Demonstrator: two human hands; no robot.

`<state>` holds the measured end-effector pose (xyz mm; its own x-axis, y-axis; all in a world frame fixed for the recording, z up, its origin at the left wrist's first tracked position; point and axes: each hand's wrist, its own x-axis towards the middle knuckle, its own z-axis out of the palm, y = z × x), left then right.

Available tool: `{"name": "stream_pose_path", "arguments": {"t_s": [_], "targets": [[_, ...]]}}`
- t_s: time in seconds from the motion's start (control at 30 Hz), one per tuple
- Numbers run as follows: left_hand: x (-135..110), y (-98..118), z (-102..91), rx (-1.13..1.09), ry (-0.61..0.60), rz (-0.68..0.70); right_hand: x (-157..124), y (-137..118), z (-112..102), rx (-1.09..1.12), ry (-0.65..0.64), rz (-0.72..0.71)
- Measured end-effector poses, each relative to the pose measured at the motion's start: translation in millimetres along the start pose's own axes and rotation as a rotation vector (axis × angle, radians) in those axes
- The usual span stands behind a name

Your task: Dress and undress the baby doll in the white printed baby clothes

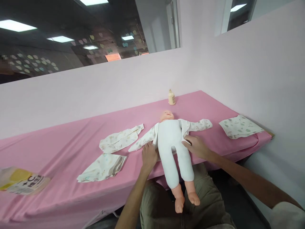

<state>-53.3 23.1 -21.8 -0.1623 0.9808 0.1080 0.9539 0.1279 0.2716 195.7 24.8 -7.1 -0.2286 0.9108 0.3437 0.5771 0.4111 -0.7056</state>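
Observation:
A baby doll [169, 135] with a white cloth body lies on its back, its bare feet hanging past the bed's front edge. A white printed baby shirt [145, 137] is on its arms, with the front spread open at both sides. My left hand [149, 155] is closed, its curled fingers on the shirt's edge beside the doll's hip at the left. At the other hip, my right hand [198, 147] pinches the opposite edge of the shirt. The fingertips of both hands are partly hidden by cloth.
A pink sheet [71, 144] covers the bed. Left of the doll lie printed baby clothes [120, 140] and a folded cloth [101, 168]. A plastic package [23, 180] is at far left. A pump bottle [171, 98] stands behind the doll; another folded cloth [240, 126] lies right, near the wall.

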Motion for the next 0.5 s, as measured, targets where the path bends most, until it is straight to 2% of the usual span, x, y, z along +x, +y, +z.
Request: {"name": "stream_pose_path", "arguments": {"t_s": [0.07,0.17,0.23,0.27,0.33,0.4,0.43,0.5], "targets": [[2.4,-5.3,-2.3,0.009,-0.046,0.0,2.0,-6.1,9.4,-0.066,0.006,-0.12],[6.7,-11.4,-14.2,-0.109,-0.096,-0.019,7.6,-12.3,14.7,-0.087,0.162,-0.2],[5.5,-9.7,-26.4,-0.173,-0.027,-0.035,9.3,-17.0,16.3,-0.056,0.236,-0.206],[3.1,-6.2,-32.7,-0.199,0.023,-0.04,8.9,-19.4,17.4,-0.044,0.231,-0.223],[-4.9,5.6,-43.7,-0.239,0.119,-0.033,5.4,-23.4,20.0,-0.046,0.13,-0.31],[-15.4,21.7,-51.3,-0.302,0.162,0.008,-0.1,-25.2,21.4,-0.067,-0.013,-0.421],[-20.7,30.1,-53.7,-0.345,0.148,0.049,-2.6,-25.1,21.0,-0.067,-0.068,-0.455],[-29.7,45.0,-57.1,-0.389,0.036,0.177,-4.9,-22.9,17.6,-0.019,-0.121,-0.437]]}}
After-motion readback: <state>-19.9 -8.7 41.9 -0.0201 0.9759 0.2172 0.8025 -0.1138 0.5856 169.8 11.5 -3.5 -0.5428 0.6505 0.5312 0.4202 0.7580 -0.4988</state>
